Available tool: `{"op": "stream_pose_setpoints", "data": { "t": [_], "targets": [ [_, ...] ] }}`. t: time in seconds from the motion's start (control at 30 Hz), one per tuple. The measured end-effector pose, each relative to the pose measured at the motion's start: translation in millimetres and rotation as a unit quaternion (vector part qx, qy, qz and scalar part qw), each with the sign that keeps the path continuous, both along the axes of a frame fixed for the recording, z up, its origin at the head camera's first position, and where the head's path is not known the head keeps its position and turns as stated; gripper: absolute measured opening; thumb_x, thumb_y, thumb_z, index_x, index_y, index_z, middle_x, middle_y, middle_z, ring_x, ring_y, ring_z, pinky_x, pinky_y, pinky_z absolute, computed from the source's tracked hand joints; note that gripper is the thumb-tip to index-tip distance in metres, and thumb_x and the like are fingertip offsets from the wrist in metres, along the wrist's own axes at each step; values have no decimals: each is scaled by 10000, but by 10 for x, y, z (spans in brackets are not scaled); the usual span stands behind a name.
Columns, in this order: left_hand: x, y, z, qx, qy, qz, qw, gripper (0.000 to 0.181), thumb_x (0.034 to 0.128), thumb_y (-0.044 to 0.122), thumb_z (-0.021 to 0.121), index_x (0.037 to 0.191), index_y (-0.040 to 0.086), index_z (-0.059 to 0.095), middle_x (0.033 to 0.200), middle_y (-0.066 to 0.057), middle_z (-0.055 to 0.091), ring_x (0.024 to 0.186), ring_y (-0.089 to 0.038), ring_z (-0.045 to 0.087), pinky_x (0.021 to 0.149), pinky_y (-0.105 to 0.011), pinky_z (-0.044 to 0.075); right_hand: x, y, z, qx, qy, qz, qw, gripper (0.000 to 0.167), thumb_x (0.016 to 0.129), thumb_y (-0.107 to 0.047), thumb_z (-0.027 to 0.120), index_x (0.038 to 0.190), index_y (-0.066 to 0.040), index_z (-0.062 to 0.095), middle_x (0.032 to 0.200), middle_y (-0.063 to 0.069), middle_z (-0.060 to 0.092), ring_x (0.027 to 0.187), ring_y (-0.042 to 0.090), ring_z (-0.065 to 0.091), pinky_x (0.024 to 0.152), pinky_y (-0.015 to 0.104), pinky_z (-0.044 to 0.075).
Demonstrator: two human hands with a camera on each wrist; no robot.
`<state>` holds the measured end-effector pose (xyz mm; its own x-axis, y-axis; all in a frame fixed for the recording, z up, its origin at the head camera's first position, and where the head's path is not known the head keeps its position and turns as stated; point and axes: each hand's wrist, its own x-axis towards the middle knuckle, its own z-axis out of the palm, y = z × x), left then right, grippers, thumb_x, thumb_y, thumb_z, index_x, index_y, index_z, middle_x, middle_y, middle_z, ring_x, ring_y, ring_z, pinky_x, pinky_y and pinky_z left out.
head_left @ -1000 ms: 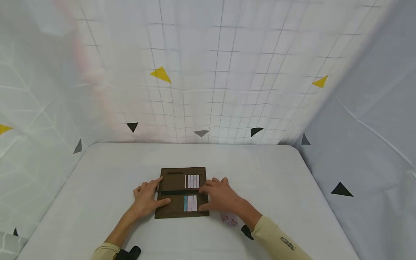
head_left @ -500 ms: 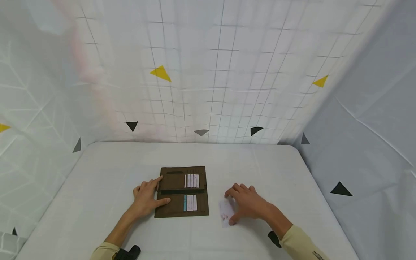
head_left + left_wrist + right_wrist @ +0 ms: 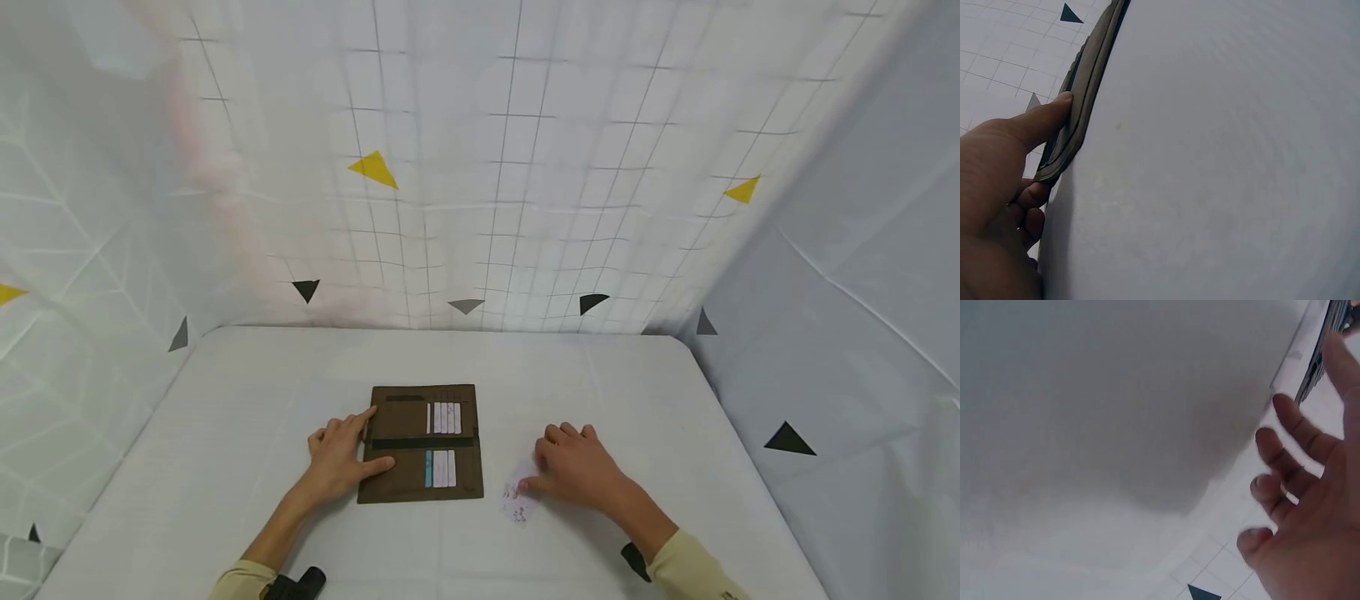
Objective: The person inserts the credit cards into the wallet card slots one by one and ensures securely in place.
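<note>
A brown wallet (image 3: 401, 483) lies spread out on the white table, with several pale cards (image 3: 447, 418) in its upper slots. Below them, a blue-edged card (image 3: 428, 469) sits beside more pale ones. My left hand (image 3: 337, 458) holds the wallet's left side: in the left wrist view the thumb (image 3: 1054, 115) rests on top and other fingers curl by its edge. To the right of the wallet, my right hand (image 3: 577, 471) is over a loose pale card (image 3: 517, 507) with pinkish marks. Its thumb touches the card; the other fingers are bent and spread apart.
The white table (image 3: 300, 358) ends at a back wall (image 3: 555, 250) of white sheeting with grid lines and coloured triangles. Grey sheeting (image 3: 847, 350) hangs on the right. A black wrist device (image 3: 296, 583) is on the left wrist.
My right hand has moved from the wallet's right edge rightward to the loose card, which has shifted slightly. The left hand and wallet have stayed in place.
</note>
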<state>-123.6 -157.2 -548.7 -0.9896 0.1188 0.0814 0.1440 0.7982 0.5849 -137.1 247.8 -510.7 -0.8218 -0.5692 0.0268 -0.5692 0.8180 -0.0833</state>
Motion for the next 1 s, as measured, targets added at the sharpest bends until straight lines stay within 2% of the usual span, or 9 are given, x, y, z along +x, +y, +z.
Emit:
{"op": "stream_pose_setpoints", "data": {
  "t": [0.07, 0.13, 0.2, 0.33, 0.53, 0.77, 1.0],
  "targets": [
    [-1, 1, -4, 2, 8, -13, 10000, 976, 776, 525, 829, 1525, 70, 400, 987, 24, 536, 1038, -247, 429, 973, -575, 156, -17, 37, 15, -150, -396, 71, 9991, 530, 730, -682, 766, 1065, -284, 665, 945, -122, 494, 881, 98, 428, 736, 371, 299],
    [1, 1, -10, -6, 43, -17, 10000, 975, 777, 524, 828, 1524, 67, 401, 989, 21, 539, 1030, -246, 429, 970, -574, 155, -42, 73, 7, -244, -796, 165, 9964, 659, 691, -637, 822, 1244, -329, 637, 1061, -111, 509, 971, 111, 443, 786, 392, 336],
    [5, -4, -7, -12, 98, -27, 9999, 971, 778, 520, 829, 1519, 59, 405, 991, 13, 546, 1025, -252, 432, 964, -577, 158, -67, 86, -1, -280, -1101, 210, 9933, 729, 669, -589, 863, 1315, -368, 608, 1124, -96, 497, 1036, 133, 439, 828, 415, 352],
    [13, 1, 8, 3, 128, -33, 9999, 967, 776, 518, 830, 1513, 53, 413, 998, 8, 554, 1022, -259, 436, 954, -580, 164, -87, 96, -2, -402, -1406, 244, 9890, 641, 667, -523, 894, 1226, -348, 632, 1131, -98, 464, 1034, 142, 402, 827, 405, 344],
    [8, 8, 14, 16, 82, -6, 10000, 968, 772, 508, 838, 1519, 64, 412, 989, 20, 542, 1020, -246, 430, 958, -576, 163, -74, 102, 27, -571, -1536, 212, 9863, 487, 678, -493, 898, 991, -263, 604, 1101, -105, 442, 987, 130, 371, 817, 375, 328],
    [1, 9, 2, -14, 81, 14, 10000, 976, 769, 516, 837, 1522, 67, 407, 984, 23, 542, 1041, -256, 434, 966, -579, 159, -21, 112, 21, -560, -1279, 39, 9902, 576, 675, -528, 885, 1085, -227, 614, 1106, -102, 485, 1001, 135, 405, 823, 380, 354],
    [-5, 5, -4, 23, 132, -19, 9999, 975, 769, 529, 832, 1517, 64, 414, 1003, 16, 557, 1031, -253, 437, 961, -579, 168, -25, 106, 17, -515, -1247, -18, 9909, 559, 662, -540, 885, 1024, -234, 589, 1060, -124, 474, 977, 122, 399, 820, 366, 349]
  ]
}}
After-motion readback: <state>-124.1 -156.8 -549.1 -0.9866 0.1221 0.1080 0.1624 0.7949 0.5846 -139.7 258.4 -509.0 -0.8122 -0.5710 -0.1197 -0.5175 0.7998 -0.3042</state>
